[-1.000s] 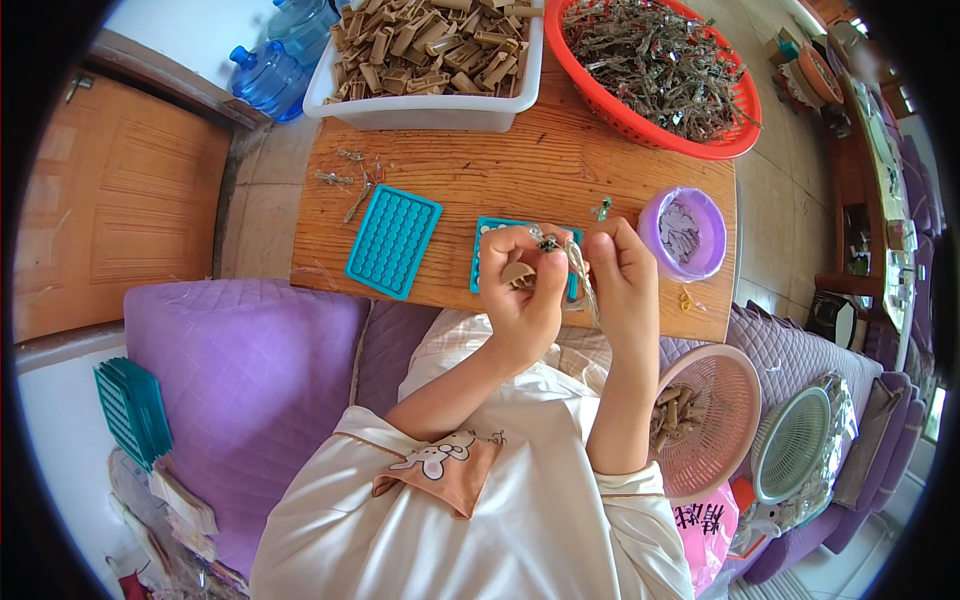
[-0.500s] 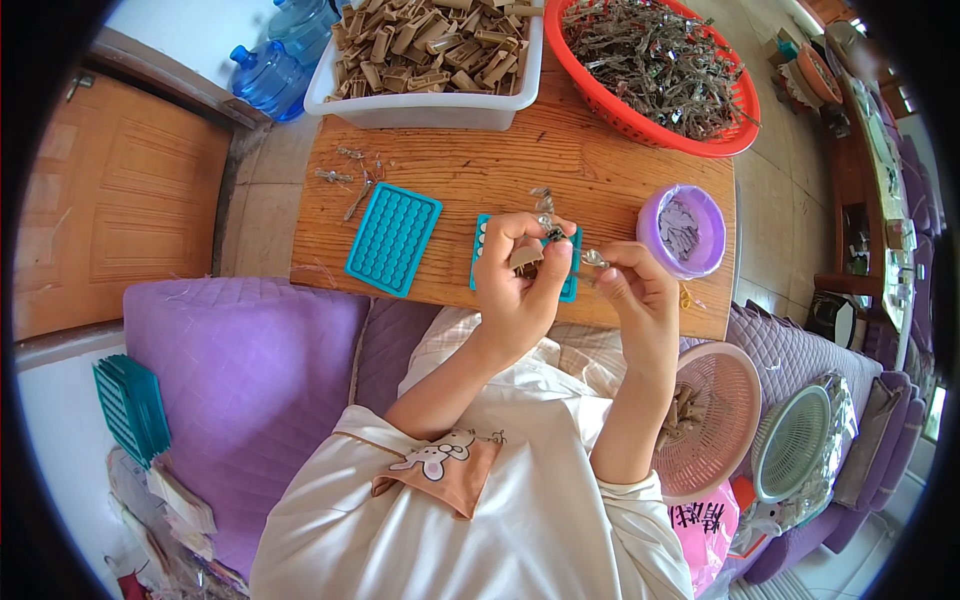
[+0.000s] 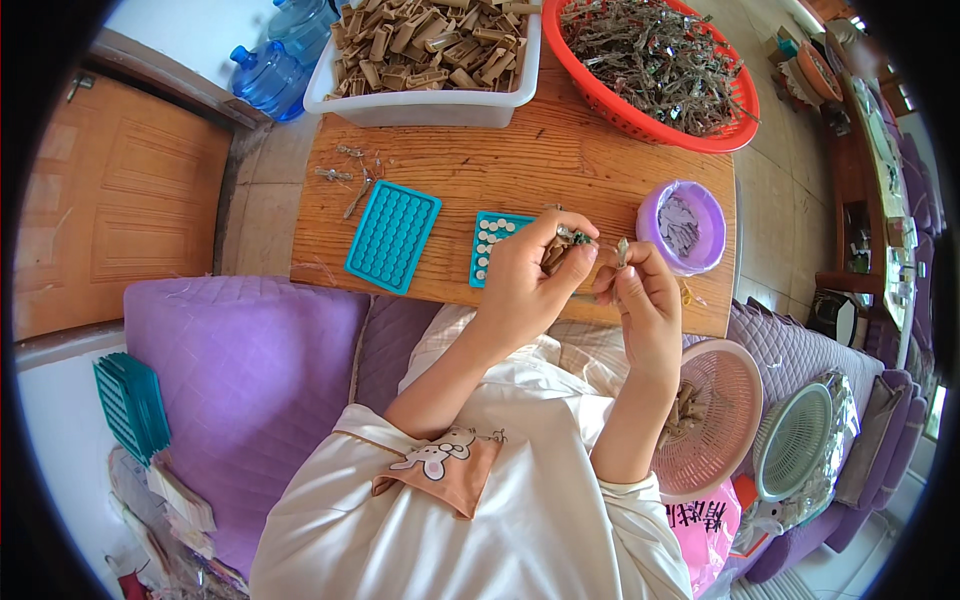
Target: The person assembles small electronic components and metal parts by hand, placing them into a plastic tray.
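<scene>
My left hand (image 3: 535, 268) is closed around a brown plastic shell (image 3: 553, 256), with a small dark-green part and silvery wiring at its fingertips. Beside it my right hand (image 3: 648, 290) pinches a silvery twisted wire bundle (image 3: 622, 252), close to the left fingertips. Fine detail where the parts meet is too small to make out. Under and behind my left hand lies a teal tray (image 3: 478, 262) holding several white round pieces, partly covered by the hand. A second teal tray (image 3: 394, 238) with rows of round cups lies to the left on the wooden table (image 3: 460, 180).
At the back stand a white tub (image 3: 420, 112) of brown shells and a red basket (image 3: 600, 105) of wire bundles. A purple bowl (image 3: 712, 240) holds small grey strips. Loose scraps (image 3: 358, 195) lie at the table's left. A pink basket (image 3: 735, 420) sits by my right arm.
My left hand has turned and shifted right, uncovering more of the teal tray's left part. The silvery bundle no longer stands up above it. My right fingers now hold their bundle upright.
</scene>
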`<state>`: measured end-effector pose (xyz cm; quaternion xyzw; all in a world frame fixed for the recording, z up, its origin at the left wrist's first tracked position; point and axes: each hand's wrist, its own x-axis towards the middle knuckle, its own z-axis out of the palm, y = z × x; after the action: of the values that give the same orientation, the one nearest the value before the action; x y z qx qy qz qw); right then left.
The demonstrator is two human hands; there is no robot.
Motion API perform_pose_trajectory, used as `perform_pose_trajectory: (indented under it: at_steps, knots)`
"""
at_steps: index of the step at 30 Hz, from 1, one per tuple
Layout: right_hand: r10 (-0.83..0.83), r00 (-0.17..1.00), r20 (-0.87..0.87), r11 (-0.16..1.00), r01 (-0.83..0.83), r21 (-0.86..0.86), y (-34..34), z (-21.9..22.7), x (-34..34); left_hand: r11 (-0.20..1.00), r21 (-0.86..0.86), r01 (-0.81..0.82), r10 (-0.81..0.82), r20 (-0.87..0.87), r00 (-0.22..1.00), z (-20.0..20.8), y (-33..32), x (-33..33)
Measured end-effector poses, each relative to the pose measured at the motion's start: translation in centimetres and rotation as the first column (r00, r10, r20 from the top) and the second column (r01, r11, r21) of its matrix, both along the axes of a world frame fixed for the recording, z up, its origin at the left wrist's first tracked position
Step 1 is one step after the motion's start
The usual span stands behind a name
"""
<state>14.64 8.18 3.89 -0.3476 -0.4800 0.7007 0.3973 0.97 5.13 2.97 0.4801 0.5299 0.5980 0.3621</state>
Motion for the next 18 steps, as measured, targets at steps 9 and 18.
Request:
perform_pose_trajectory:
  at_steps: [9,18]
  knots:
    - [0.007,0.989,-0.147,0.981,-0.035,-0.19,-0.1,-1.3,0.9,0.979,-0.2,0.043,-0.095,-0.256,0.962,2.0,-0.3,-0.5]
    - [-0.17,0.982,0.081,0.985,0.17,0.004,-0.3,-1.2,0.3,0.962,-0.268,0.051,-0.157,-0.391,0.907,1.7,-0.2,-1.4]
